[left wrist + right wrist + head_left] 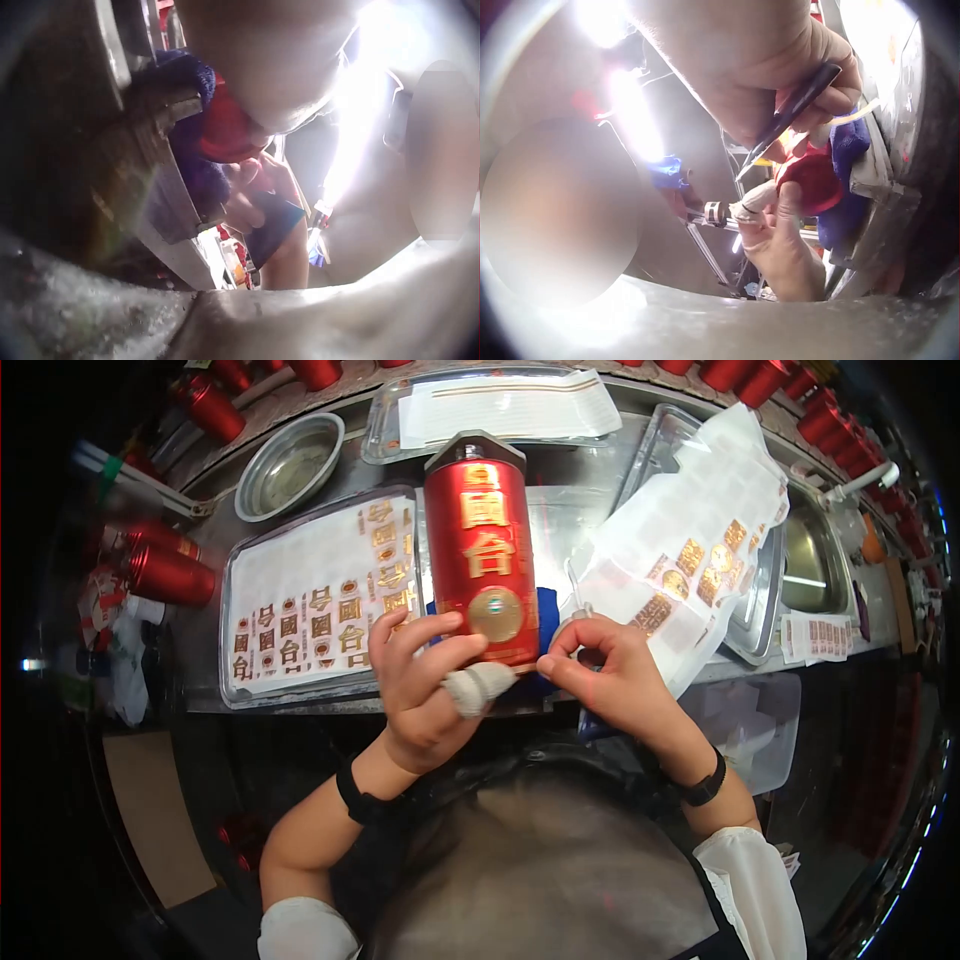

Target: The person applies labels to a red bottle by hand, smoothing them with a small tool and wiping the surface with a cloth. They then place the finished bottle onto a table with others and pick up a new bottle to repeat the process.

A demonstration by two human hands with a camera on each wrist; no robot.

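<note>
A red bottle point(470, 530) with gold characters, a round gold emblem and a dark angular cap lies with its base toward me, over a blue cloth point(548, 618). My left hand point(430, 670) grips its lower left side; one finger wears a white wrap point(478, 688). At the lower right of the base is my right hand point(625, 675), thumb and forefinger tips together at the bottle's edge. The right wrist view shows its other fingers curled round a dark, pointed tool point(795, 112) with a silvery tip. What the fingertips pinch is too small to tell.
A tray point(228, 650) at left bears a sheet of gold character stickers point(320, 625). Another sticker sheet point(690, 550) overlaps the right tray point(765, 610). Behind stand a metal bowl point(290, 468) and a tray of white sheets point(510, 410). Red bottles point(170, 575) stand around; a sink point(815, 565) is at right.
</note>
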